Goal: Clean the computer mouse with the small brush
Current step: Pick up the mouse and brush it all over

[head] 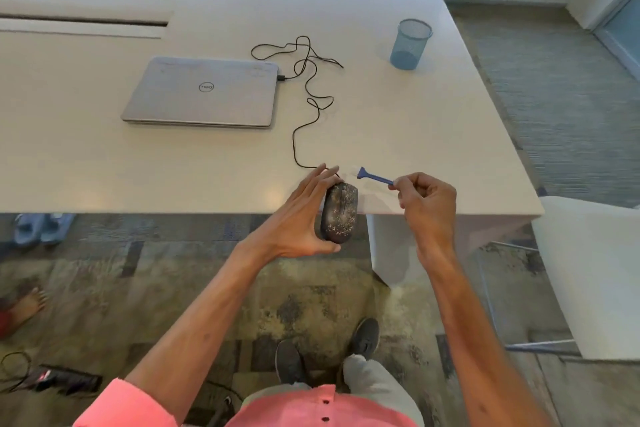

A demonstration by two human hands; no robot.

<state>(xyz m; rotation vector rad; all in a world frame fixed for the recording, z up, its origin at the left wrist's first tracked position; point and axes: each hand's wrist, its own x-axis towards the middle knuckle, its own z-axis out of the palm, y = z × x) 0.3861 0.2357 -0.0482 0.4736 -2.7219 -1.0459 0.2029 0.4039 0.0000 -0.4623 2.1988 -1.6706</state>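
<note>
A black computer mouse, speckled with pale dust, is held up at the table's front edge. My left hand grips it from the left side, thumb under its near end and fingers along its far end. Its black cable loops across the table to the laptop. My right hand pinches the end of a small blue brush, whose head points left, just above and to the right of the mouse, not touching it.
A closed silver laptop lies on the white table. A blue mesh cup stands at the back right. A white chair is to the right. Slippers and another person's foot are on the carpet at left.
</note>
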